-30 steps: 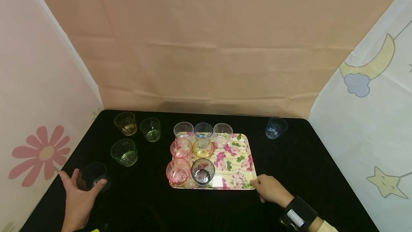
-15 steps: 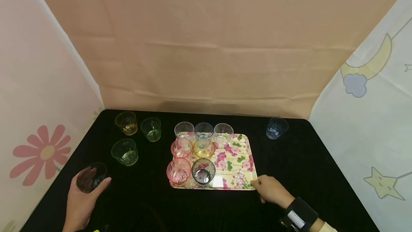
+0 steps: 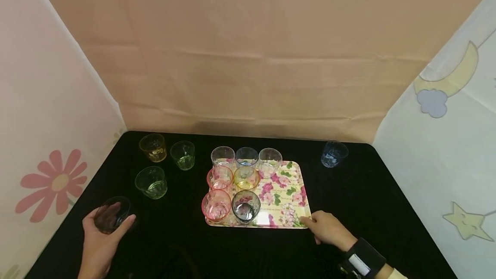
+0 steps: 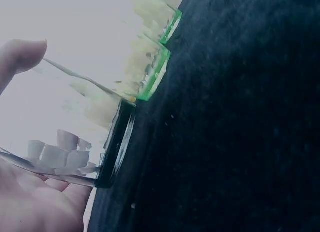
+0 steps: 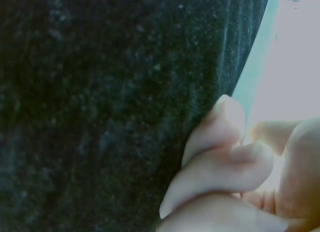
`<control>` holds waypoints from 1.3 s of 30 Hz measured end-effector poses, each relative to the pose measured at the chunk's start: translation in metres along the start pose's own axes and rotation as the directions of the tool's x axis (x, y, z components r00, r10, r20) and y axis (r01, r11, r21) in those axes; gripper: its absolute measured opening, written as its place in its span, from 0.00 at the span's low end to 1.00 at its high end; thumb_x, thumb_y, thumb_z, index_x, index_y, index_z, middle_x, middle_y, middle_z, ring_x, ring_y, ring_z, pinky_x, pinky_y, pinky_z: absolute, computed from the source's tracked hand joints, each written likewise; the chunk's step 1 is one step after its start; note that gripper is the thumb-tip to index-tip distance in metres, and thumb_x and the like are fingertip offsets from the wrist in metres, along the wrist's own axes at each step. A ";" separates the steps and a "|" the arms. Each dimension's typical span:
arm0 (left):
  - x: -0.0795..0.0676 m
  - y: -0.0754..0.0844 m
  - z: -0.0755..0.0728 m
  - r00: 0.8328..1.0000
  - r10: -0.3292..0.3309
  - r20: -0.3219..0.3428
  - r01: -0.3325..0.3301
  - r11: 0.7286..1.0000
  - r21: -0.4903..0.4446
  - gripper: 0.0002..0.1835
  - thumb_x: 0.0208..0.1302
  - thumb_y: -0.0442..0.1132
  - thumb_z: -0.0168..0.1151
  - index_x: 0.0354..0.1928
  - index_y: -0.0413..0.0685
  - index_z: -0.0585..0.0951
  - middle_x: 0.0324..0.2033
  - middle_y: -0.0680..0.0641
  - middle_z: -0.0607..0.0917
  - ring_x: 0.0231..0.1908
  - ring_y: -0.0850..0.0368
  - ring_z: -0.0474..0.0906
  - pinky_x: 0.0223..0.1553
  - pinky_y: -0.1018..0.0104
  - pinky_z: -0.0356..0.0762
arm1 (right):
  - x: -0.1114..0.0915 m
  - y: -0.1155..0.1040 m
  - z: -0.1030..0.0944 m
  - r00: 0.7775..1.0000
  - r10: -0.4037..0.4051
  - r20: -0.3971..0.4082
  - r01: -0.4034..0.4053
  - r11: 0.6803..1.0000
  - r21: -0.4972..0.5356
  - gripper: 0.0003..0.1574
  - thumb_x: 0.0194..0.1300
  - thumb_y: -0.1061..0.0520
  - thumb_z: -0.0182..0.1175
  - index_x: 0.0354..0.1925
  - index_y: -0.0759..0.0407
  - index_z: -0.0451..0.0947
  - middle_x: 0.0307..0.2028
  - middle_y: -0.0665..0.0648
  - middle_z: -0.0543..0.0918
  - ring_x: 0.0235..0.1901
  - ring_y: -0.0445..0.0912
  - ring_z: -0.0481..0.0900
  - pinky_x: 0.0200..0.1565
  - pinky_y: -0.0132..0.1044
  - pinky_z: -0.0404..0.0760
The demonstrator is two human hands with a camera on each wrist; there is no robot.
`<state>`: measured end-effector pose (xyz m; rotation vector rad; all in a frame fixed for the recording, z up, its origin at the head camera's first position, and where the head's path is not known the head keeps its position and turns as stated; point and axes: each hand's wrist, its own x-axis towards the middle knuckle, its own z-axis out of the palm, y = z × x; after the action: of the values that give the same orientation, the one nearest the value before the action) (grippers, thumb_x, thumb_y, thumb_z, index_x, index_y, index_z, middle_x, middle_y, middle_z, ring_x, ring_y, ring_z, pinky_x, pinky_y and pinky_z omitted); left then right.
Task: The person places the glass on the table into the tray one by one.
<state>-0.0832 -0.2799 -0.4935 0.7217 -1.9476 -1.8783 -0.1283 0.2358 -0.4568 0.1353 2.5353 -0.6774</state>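
Note:
A dark, clear-walled drinking glass (image 3: 114, 213) stands at the left front of the table, and my left hand (image 3: 100, 241) grips it, fingers behind the wall and thumb on the near side. In the left wrist view the glass's thick dark base (image 4: 118, 147) is on or close to the black surface; I cannot tell which. My right hand (image 3: 328, 230) pinches the near right corner of a floral tray (image 3: 284, 197), whose pale edge (image 5: 254, 71) shows in the right wrist view. Glasses fill the tray's left part, including a dark glass (image 3: 246, 207) and a pink one (image 3: 215, 206).
Two green glasses (image 3: 152, 183) (image 3: 183, 156) and an amber glass (image 3: 153, 148) stand at the back left. A blue glass (image 3: 334, 154) is at the back right. Paper-covered walls (image 3: 248, 85) border the black table (image 3: 174, 244).
My left hand, spread beside the dark glass a second ago, has closed around it. The glass has barely moved. My right hand stays at the tray's corner.

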 end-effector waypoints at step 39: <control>-0.116 0.070 0.092 0.681 0.464 0.567 -0.470 0.870 -0.148 0.41 0.44 0.27 0.72 0.65 0.42 0.67 0.58 0.41 0.70 0.53 0.56 0.71 0.50 0.72 0.73 | -0.064 -0.088 0.037 0.555 -0.667 -0.498 0.828 0.382 0.411 0.27 0.67 0.73 0.42 0.63 0.62 0.58 0.62 0.63 0.64 0.60 0.48 0.66 0.59 0.39 0.70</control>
<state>-0.0499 -0.1380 -0.4185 -0.4241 -2.1972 -1.8723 -0.0757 0.1434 -0.4140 -0.8718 2.3878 -1.9731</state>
